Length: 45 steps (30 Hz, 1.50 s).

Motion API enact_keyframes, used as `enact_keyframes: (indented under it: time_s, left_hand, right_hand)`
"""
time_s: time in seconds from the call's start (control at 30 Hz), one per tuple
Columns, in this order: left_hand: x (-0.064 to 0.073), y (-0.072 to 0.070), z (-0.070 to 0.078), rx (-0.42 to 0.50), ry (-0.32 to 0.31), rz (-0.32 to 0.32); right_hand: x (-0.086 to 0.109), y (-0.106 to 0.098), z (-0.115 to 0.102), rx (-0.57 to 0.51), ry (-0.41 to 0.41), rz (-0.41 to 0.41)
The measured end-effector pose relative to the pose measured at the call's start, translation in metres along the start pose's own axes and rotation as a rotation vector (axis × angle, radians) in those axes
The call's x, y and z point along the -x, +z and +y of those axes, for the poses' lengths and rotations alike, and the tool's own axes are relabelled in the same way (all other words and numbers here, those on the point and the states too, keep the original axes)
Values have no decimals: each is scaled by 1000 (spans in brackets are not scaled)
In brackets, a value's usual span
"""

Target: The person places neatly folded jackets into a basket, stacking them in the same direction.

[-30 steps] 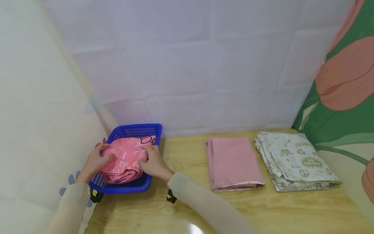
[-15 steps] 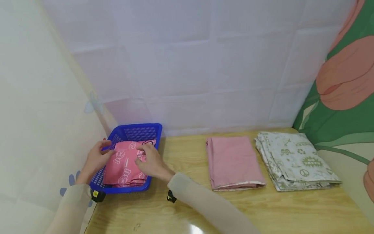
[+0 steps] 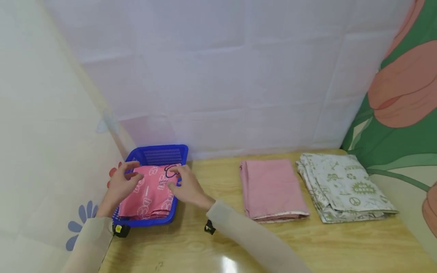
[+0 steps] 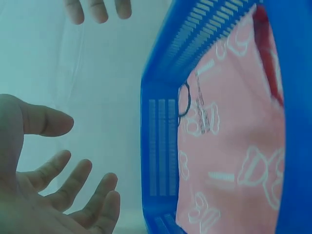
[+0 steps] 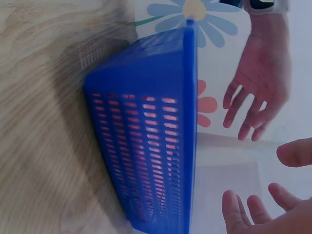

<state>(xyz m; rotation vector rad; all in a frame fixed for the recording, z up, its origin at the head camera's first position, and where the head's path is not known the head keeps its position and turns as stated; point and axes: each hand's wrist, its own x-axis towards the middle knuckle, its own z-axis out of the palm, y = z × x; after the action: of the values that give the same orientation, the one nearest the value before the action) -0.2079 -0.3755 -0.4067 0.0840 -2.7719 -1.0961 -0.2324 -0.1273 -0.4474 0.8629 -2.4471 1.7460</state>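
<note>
A folded pink cloth point(image 3: 150, 193) with white printed figures lies flat inside the blue plastic basket point(image 3: 166, 147). In the left wrist view the cloth point(image 4: 229, 146) fills the basket's floor, with a darker red fold near one corner. My left hand point(image 3: 123, 184) hovers above the basket's left side, fingers spread and loosely bent, holding nothing. Over the right rim is my right hand point(image 3: 187, 187), its fingers also apart and with nothing between them. The right wrist view shows both hands clear of the basket's rim point(image 5: 191, 122).
On the wooden table point(image 3: 211, 182) a plain pink folded cloth point(image 3: 273, 189) lies right of the basket. Farther right is a white folded cloth point(image 3: 348, 187) with green print. A white hanging sheet point(image 3: 218, 83) stands behind, a patterned wall at each side.
Both hands have let go of the printed pink cloth and risen off it. The cloth has settled flatter in the basket. The hands have since shifted a little to the right.
</note>
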Motion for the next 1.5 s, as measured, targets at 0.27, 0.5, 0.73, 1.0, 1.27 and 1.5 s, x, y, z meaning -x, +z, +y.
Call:
enact_keyframes:
  time_s: [0.27,0.5,0.73,1.0,1.27,1.5]
  left_hand:
    - [7,23,14,41,-1,9]
    - [5,40,22,105,10,13]
    - [7,50,31,156,35,-11]
    - [10,63,40,178,32,-33]
    - [11,77,50,238,85,-24]
    - [16,88,63,273,133,-9]
  right_hand:
    - [3,-27,11,-109,44,79]
    - [10,-53,21,-118,59,115]
    - [20,-76,29,-81,42,111]
    - [33,-99,35,-35,33,96]
    - [45,-125,42,-16,35,87]
    - [61,-149,49,9,45,112]
